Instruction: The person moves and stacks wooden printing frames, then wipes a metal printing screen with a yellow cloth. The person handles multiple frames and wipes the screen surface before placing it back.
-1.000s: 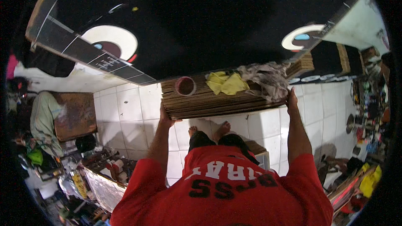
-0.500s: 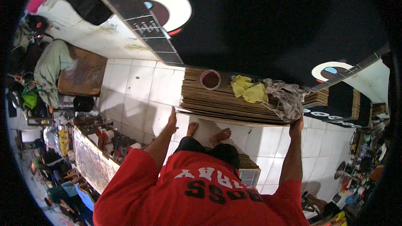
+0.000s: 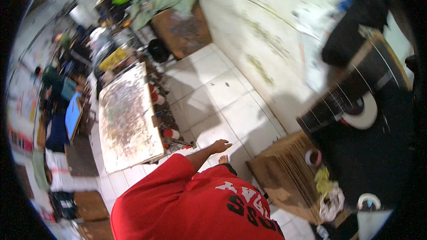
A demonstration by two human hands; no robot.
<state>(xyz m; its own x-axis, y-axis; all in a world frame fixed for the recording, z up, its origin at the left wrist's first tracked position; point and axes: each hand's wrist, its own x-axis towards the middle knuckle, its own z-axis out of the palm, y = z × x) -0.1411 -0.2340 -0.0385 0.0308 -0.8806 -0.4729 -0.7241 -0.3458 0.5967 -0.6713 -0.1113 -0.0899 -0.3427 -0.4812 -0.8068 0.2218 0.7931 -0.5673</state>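
Observation:
My left hand point(image 3: 221, 146) reaches out over the white floor tiles, fingers stretched and holding nothing. It is apart from the stack of thin brown boards point(image 3: 278, 173) standing on its right. At the stack's far edge are a round cup with dark red contents point(image 3: 313, 157), a crumpled yellow cloth point(image 3: 323, 181) and a crumpled greyish rag point(image 3: 332, 205). Beyond them spreads a large black printed panel point(image 3: 351, 164) with white eye shapes and ruled lines along its border. My right hand is outside the picture.
A paint-stained white table point(image 3: 126, 120) stands to the left, with red and white containers point(image 3: 169, 133) along its side. A stained brown board point(image 3: 184, 31) leans farther back by the wall point(image 3: 258, 26). My bare foot point(image 3: 223, 159) is on the tiled floor point(image 3: 195, 111).
The view has swung left, bringing the white table forward and moving the stack and black panel to the right. My hands were at the stack's two ends; now only my left hand shows, away from it.

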